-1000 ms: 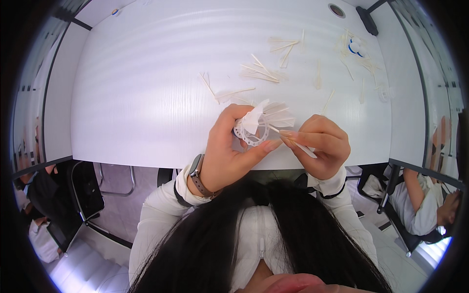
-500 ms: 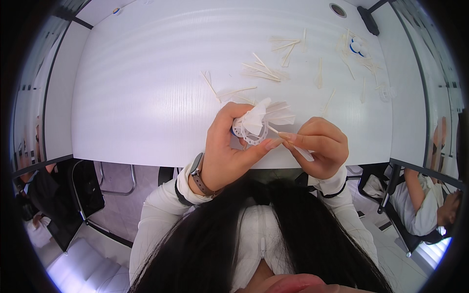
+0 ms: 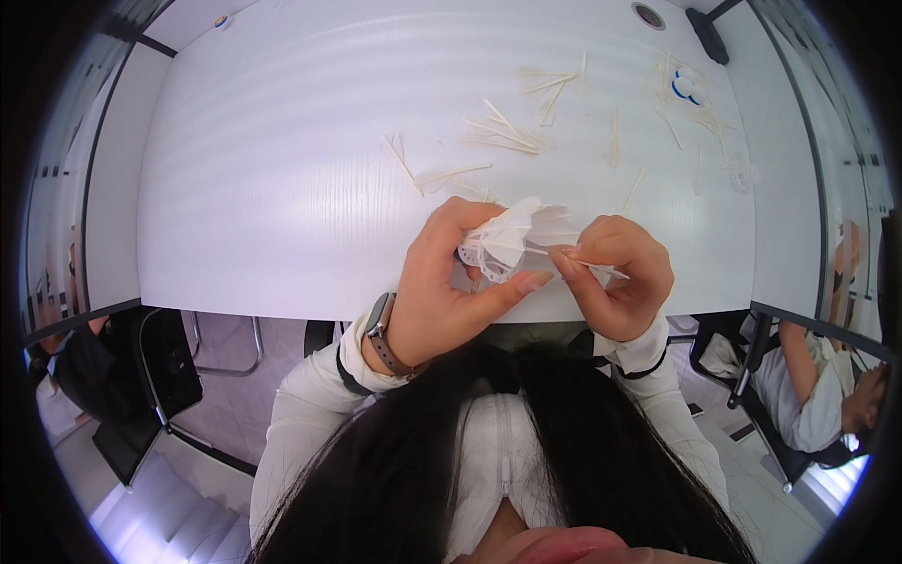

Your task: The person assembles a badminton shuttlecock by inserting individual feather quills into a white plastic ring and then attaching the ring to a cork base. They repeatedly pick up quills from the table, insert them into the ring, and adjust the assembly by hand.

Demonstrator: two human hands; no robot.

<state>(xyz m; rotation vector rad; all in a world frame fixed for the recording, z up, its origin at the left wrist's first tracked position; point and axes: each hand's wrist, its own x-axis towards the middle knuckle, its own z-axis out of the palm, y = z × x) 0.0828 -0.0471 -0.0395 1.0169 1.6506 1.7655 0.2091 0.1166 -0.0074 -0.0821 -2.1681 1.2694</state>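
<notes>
The left hand [image 3: 446, 291] curls around a small white shuttlecock-like bundle of feathers [image 3: 512, 240], thumb and fingers closed about its ring-shaped base, at the near edge of the white tabletop [image 3: 282, 188]. The feathers fan out toward the far side and slightly to the right, above the fingers. The right hand [image 3: 615, 277] sits just beside it on the right, its thumb and forefinger pinched on a thin white feather shaft [image 3: 587, 265] that runs from the bundle across the fingers and pokes out past them to the right. The two hands touch at the fingertips, right over the edge of the tabletop.

A watch with a brown strap [image 3: 381, 329] sits on the left wrist, and both forearms wear white sleeves. Dark hair fills the near part of the view.

Farther out on the tabletop lie loose white feathers [image 3: 498, 127] and thin shafts, scattered in a band from the middle toward the far right. A small cluster with a white and blue item [image 3: 684, 86] lies near the far right corner; what it is cannot be told. A round dark grommet [image 3: 648, 14] sits at the far edge.

To the right, off the tabletop, another person in a light shirt [image 3: 808, 395] sits on a chair. On the left, a dark chair [image 3: 160, 376] stands near the tabletop's edge.
</notes>
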